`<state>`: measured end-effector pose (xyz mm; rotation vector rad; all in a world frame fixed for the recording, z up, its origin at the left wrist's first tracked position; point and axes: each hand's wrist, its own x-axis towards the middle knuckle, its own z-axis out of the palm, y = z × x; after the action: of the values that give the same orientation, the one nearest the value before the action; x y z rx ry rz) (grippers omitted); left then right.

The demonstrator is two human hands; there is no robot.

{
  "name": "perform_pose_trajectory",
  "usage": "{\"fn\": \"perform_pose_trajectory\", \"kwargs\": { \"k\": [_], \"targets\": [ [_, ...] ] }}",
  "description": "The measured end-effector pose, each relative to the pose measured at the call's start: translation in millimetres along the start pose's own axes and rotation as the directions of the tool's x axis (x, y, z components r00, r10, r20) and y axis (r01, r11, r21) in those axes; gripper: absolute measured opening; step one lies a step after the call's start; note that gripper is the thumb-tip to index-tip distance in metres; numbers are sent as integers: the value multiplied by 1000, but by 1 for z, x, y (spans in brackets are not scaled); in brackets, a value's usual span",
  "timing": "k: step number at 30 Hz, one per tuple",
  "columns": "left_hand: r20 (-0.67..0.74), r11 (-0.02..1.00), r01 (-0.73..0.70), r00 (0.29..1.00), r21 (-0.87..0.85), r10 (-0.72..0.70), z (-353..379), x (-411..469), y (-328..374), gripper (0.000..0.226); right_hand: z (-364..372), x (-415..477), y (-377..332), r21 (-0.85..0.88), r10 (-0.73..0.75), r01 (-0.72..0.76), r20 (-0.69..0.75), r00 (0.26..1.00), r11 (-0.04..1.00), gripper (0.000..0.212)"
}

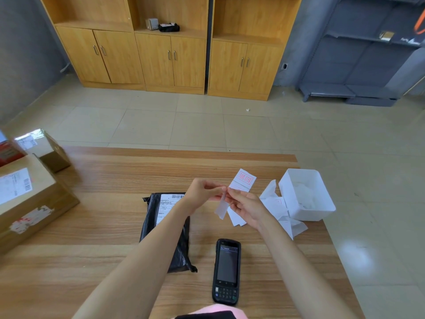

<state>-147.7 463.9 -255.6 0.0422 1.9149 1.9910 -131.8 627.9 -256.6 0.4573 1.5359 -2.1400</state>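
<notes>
Red-stamped white sticker [242, 181]

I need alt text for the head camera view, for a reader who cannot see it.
A left hand and a right hand pinch a strip of white labels with a red stamp above a wooden table. On it lie a black parcel bag and a handheld scanner; a white bin stands at the right, cardboard boxes at the left.
</notes>
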Motion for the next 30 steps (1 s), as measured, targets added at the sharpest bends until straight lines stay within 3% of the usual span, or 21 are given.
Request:
{"fn": "perform_pose_trajectory", "kwargs": {
  "k": [11, 18, 30],
  "targets": [
    [-10, 1000, 2, 1000, 30, -2, 5, 0, 0, 15, 3, -5, -4, -82, 3, -5, -28, 1000, 997, 7],
    [-11, 997, 24, 1000, 68, -23, 5, 1, -2, 12, 7, -5, -6, -125, 10, -13, -25, 1000, 992, 17],
    [-8, 994, 67, 998, 81, -67, 10, -3, 6, 14, 3, -6, -3, -249, -35, 31, -13, 999, 968, 16]
  ]
}}
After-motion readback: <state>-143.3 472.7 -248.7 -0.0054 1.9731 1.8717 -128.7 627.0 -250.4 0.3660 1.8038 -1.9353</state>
